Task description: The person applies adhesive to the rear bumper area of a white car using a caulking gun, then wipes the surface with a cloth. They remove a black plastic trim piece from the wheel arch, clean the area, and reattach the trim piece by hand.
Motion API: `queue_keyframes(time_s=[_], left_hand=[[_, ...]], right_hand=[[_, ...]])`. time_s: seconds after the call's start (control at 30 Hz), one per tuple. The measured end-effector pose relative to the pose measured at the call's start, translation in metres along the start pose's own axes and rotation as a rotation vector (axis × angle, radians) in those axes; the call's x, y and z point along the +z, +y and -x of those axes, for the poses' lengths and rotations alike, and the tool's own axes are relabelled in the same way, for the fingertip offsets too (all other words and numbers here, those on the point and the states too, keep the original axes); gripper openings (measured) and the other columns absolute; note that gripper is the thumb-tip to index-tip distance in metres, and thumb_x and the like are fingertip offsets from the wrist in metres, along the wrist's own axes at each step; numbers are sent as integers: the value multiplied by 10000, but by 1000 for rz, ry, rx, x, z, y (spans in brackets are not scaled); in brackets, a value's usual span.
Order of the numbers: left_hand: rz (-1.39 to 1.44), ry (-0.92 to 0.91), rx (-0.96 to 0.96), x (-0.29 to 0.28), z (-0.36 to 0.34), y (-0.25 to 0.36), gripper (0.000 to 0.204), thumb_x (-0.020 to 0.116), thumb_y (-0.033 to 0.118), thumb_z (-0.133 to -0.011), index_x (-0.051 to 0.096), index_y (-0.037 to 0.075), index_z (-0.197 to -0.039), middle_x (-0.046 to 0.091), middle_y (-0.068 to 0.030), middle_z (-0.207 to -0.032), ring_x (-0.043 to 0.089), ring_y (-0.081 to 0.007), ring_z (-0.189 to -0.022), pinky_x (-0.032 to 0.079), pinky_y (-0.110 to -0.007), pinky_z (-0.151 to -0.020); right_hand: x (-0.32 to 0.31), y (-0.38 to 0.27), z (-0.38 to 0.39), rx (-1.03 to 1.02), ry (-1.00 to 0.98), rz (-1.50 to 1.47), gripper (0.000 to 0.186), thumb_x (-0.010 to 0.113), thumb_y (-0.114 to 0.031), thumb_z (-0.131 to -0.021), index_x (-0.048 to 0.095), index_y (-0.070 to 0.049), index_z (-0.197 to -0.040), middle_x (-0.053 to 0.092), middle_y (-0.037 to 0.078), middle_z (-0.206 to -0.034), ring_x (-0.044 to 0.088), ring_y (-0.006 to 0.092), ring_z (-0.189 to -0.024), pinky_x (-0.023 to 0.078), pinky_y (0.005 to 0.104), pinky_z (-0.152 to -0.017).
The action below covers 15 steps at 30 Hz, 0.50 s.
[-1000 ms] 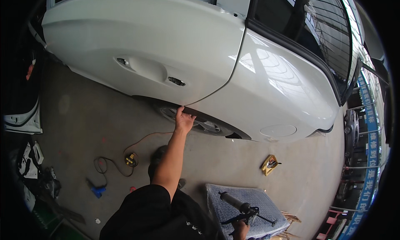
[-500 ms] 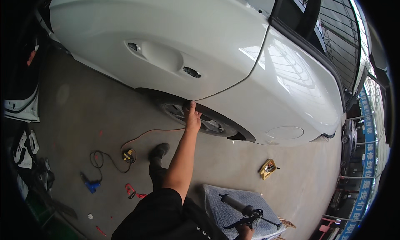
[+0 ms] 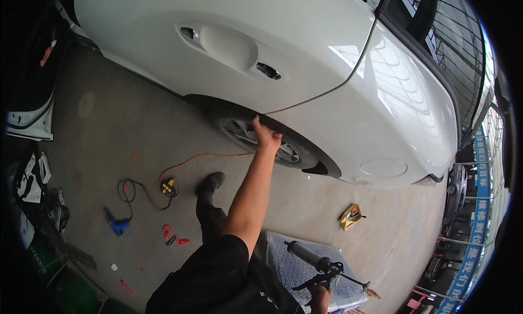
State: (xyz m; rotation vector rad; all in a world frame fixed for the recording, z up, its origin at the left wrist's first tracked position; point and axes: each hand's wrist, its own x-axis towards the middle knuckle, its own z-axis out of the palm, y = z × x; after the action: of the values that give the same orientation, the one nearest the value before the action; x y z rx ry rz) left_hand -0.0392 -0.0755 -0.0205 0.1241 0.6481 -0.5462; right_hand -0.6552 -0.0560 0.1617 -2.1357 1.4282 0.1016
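In the head view, the left hand (image 3: 266,137) is in the middle of the frame, raised on a long bare forearm. It rests on the lower edge of the white car (image 3: 305,58), at the wheel arch where the seam between the door and the rear panel ends. The fingers are bent over that edge, but their tips are hidden behind the dark rim of the arch, so I cannot tell if they really grip something or only lean on it. Just below the hand is the wheel (image 3: 256,139); only a part of its silver rim is visible, the rest is covered by the car body and the arm.

The right hand (image 3: 320,297) is at the lower edge of the frame, right of centre, and is partly cut off. It is closed around the handle of a caulking gun (image 3: 315,262), which points to the upper left and lies over a blue-grey padded mat (image 3: 297,273). The fingers are small and dark here, hard to see one by one.

On the concrete floor (image 3: 98,134), in the lower left, are a blue tool (image 3: 116,225), a black cable (image 3: 136,191) and a small red tool (image 3: 171,235). A yellow object (image 3: 350,216) lies right of centre; its kind I cannot make out. The person's shoe (image 3: 211,181) stands near the arm. The far left edge is dark and unclear.
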Motion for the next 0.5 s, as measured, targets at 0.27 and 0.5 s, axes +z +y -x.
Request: queue_keyframes(time_s=[0.27,0.5], left_hand=[[-78,103,31,19,12,-31,898,263,848,-833,439,173,-1398,501,35,-1372,482,-134,-1131,376,-258,-904],[-79,148,75,25,15,-35,938,212,846,-834,355,163,-1461,452,14,-1418,462,-151,-1203,400,-263,-915]], right_hand=[[-6,-69,2,405,95,-825,230,634,67,-704,624,45,-933,627,105,-887,618,191,-795,537,316,-708],[4,-37,13,368,173,-706,166,641,100,-658,590,23,-797,613,96,-787,598,176,-686,551,335,-644]])
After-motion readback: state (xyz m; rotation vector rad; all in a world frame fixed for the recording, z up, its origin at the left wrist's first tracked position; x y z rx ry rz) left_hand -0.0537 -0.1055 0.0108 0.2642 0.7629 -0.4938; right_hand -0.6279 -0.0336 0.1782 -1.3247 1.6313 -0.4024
